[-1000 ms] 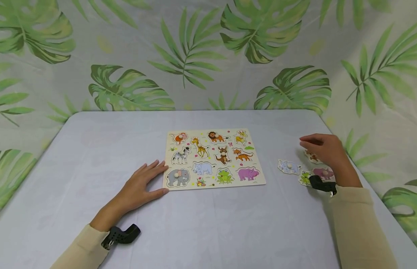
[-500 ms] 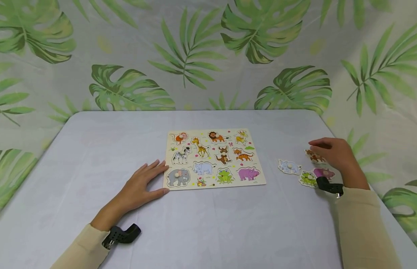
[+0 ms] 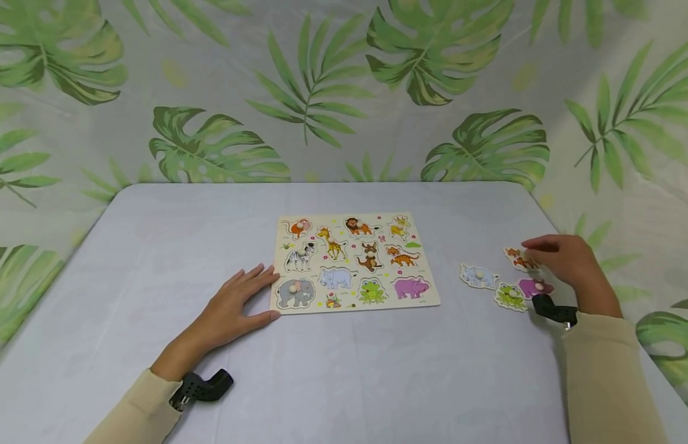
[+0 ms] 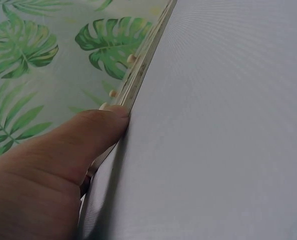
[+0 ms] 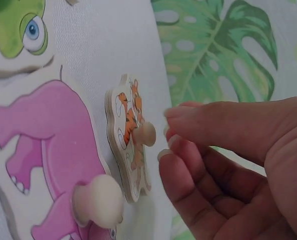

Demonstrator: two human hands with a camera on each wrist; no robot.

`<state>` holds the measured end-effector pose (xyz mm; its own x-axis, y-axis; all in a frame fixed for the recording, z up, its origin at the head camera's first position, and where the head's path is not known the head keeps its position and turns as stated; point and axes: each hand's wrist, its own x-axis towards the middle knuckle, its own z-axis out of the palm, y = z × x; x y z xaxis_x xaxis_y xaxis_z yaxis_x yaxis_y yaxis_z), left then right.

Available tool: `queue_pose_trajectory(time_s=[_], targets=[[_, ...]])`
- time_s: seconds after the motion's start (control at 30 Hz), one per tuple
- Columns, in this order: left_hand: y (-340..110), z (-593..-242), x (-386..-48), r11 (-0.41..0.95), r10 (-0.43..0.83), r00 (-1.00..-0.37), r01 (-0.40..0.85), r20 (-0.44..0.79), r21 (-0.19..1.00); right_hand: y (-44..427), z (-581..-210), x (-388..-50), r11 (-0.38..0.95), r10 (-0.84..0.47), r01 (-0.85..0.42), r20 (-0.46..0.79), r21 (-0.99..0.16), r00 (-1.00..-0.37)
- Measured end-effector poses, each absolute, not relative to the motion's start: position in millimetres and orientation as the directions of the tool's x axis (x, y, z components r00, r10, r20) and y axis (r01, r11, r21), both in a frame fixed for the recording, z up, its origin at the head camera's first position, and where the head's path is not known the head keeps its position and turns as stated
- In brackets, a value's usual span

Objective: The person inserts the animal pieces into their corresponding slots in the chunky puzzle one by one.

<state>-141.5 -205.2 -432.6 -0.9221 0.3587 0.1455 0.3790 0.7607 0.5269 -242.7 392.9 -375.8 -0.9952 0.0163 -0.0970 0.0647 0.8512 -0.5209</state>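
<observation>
A wooden animal puzzle board point(image 3: 349, 250) lies in the middle of the table. My left hand point(image 3: 229, 311) rests at its left edge, fingers spread and touching it; the thumb presses the board's side in the left wrist view. At the right, my right hand point(image 3: 568, 265) hovers over the tiger piece point(image 5: 133, 130). Its thumb and loosely bent fingers stand just short of the wooden knob point(image 5: 144, 134), with nothing between them. The purple hippo piece point(image 3: 535, 288), the green frog piece point(image 3: 510, 297) and the blue rhino piece point(image 3: 478, 276) lie close by.
White cloth covers the table point(image 3: 355, 370), and a leaf-print curtain point(image 3: 332, 92) hangs behind it and at the sides. Knobbed pieces such as the elephant point(image 3: 295, 293) and the giraffe point(image 3: 331, 243) sit in the board. Black wrist cameras point(image 3: 207, 386) are strapped to both wrists.
My right hand has moved right and slightly toward me, uncovering more of the tiger, frog and hippo pieces. The left hand and the board have stayed in place.
</observation>
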Motion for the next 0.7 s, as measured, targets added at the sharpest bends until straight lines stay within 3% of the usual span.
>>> queue_pose_trajectory(time_s=[0.7], targets=[[-204, -431, -141, 0.765, 0.356, -0.924, 0.373, 0.139, 0.525, 404, -385, -243, 0.871, 0.024, 0.088, -0.137, -0.483, -0.99]])
